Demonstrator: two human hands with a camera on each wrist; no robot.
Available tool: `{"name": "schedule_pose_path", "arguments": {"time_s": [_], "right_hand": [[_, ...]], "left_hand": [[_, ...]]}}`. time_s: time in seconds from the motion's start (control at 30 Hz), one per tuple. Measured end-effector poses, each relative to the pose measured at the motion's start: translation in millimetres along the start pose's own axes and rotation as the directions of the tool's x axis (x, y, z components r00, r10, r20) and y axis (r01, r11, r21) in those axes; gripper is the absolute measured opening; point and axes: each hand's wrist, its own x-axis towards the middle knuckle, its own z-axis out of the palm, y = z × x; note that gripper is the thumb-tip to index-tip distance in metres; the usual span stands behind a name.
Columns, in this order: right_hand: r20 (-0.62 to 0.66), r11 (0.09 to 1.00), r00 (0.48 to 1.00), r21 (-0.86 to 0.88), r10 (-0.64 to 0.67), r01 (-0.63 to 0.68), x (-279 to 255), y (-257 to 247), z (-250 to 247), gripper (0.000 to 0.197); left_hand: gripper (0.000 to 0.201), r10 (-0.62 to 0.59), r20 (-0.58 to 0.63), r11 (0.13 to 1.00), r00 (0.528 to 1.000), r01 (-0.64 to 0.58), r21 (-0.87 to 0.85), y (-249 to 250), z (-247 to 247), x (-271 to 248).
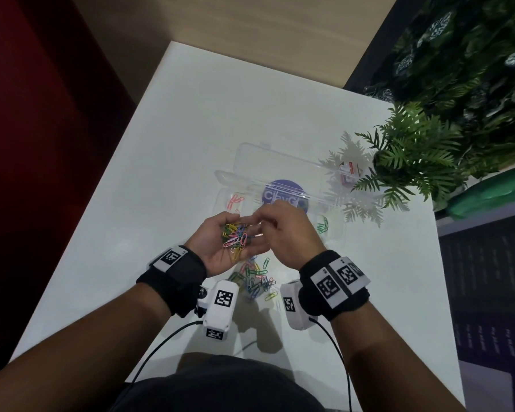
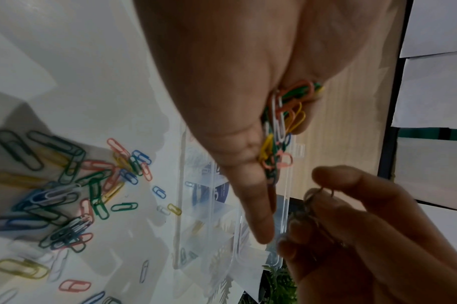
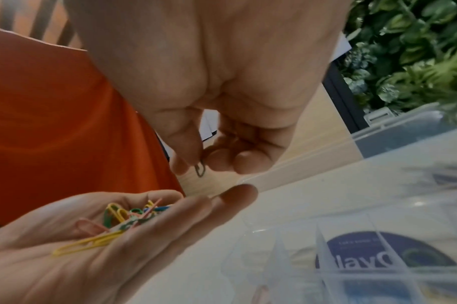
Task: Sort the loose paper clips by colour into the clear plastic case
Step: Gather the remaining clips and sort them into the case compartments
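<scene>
My left hand [image 1: 244,233] is palm up above the table and carries a bunch of mixed-colour paper clips [image 1: 235,236] in its cupped palm, its fingers [image 3: 196,207] fairly straight. Just right of it, my right hand [image 1: 262,221] pinches one dark clip [image 3: 200,167] between thumb and forefinger. Behind the hands lies the clear plastic case [image 1: 220,197] with its lid [image 1: 280,162] folded back. Pink clips [image 1: 235,200] lie in its left compartment and green clips [image 1: 322,226] in its right one. A loose pile of coloured clips [image 1: 256,278] lies on the table under my wrists.
The white table [image 1: 131,233] ends at a slanting left edge. A potted fern [image 1: 414,162] stands at the right, close to the case, with a small red and white box [image 1: 351,171] beside it. A purple round label [image 1: 284,193] shows through the case.
</scene>
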Motion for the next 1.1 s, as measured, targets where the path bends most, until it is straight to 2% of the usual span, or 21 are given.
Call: {"name": "schedule_pose_path", "arguments": {"time_s": [0.13, 0.23, 0.43, 0.57, 0.67, 0.73, 0.83, 0.97, 1.1], "right_hand": [[0.087, 0.957, 0.992, -0.266, -0.093, 0.113, -11, -1, 5, 0.017], [0.101, 0.932, 0.991, -0.342, -0.090, 0.120, -11, -2, 12, 0.018], [0.152, 0.863, 0.983, -0.478, -0.105, 0.166, -12, -3, 16, 0.023], [0.187, 0.847, 0.974, -0.489, -0.131, 0.208, -12, 4, 13, 0.023], [0.191, 0.882, 0.975, -0.434, -0.111, 0.185, -14, 7, 1, 0.023], [0.138, 0.912, 0.986, -0.384, -0.097, 0.144, -15, 8, -7, 0.023], [0.074, 0.976, 0.996, -0.206, -0.053, 0.068, -18, 12, -17, 0.029], [0.002, 0.969, 1.000, -0.248, -0.002, 0.003, -19, 22, -32, 0.011], [-0.125, 0.979, 0.987, -0.165, 0.101, -0.121, -16, 47, -52, 0.007]], "left_hand": [[0.048, 0.010, -0.043, 1.000, 0.999, -0.009, 0.023, 0, -5, 3], [0.048, 0.007, -0.095, 0.999, 0.995, -0.004, 0.037, -3, -8, 6], [0.043, 0.007, -0.099, 0.999, 0.995, -0.002, 0.054, -9, -7, 5], [0.046, -0.007, -0.051, 1.000, 0.999, 0.008, 0.017, -9, -6, 5], [0.049, -0.029, 0.002, 0.999, 1.000, 0.029, 0.039, -9, -2, 5], [0.049, -0.034, 0.013, 0.998, 0.999, 0.033, 0.058, -10, 1, 5], [0.050, -0.047, 0.008, 0.996, 0.999, 0.047, 0.070, -12, 4, 8], [0.049, -0.060, -0.017, 0.995, 0.998, 0.061, 0.076, -13, 10, 14], [0.045, -0.065, -0.033, 0.995, 0.997, 0.067, 0.076, -12, 18, 22]]}}
